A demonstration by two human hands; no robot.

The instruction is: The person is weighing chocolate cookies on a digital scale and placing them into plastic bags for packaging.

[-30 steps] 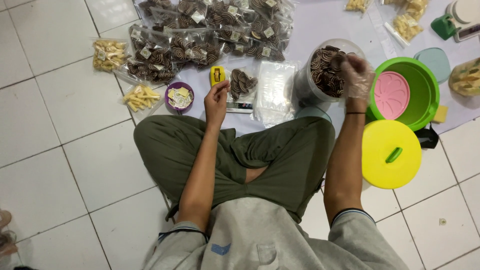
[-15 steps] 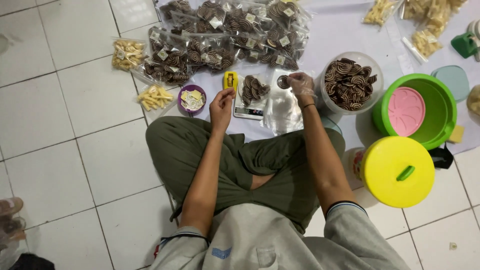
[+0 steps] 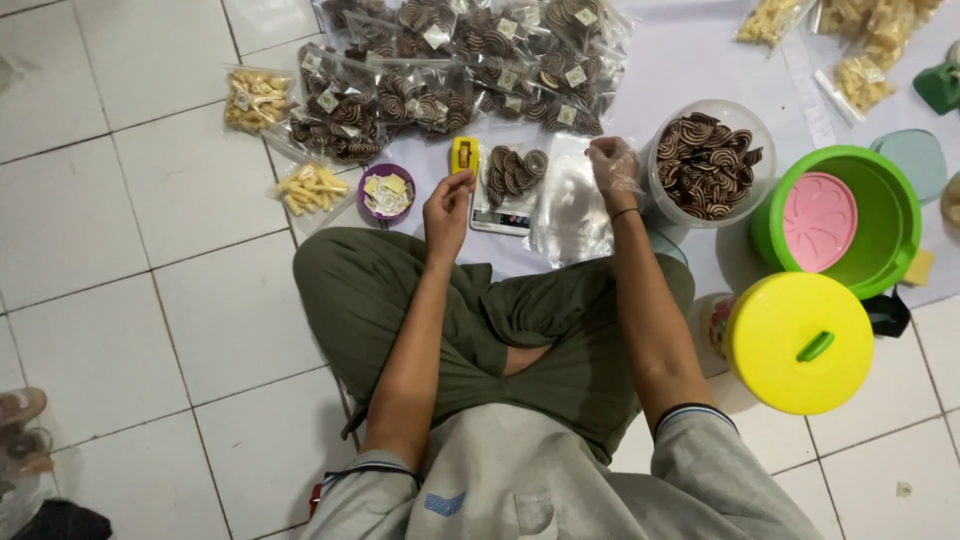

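A white tiled floor (image 3: 120, 260) carries everything; a pale sheet (image 3: 690, 70) covers its far right part, and the person sits cross-legged at the near edge. One green tub (image 3: 880, 255) with a pink disc inside stands right, one yellow lid (image 3: 800, 345) near it, one clear tub of swirl cookies (image 3: 708, 165) just left. One heap of bagged swirl cookies (image 3: 450, 70) lies far. One small scale (image 3: 508, 195) holds a few cookies. One purple bowl (image 3: 386, 193) sits left of it. The left hands (image 3: 447, 205), fingers curled, touch a yellow tool (image 3: 463, 155). The gloved right hands (image 3: 612, 165) pinch an empty clear bag (image 3: 570, 205); half a second ago they held a cookie beside the scale.
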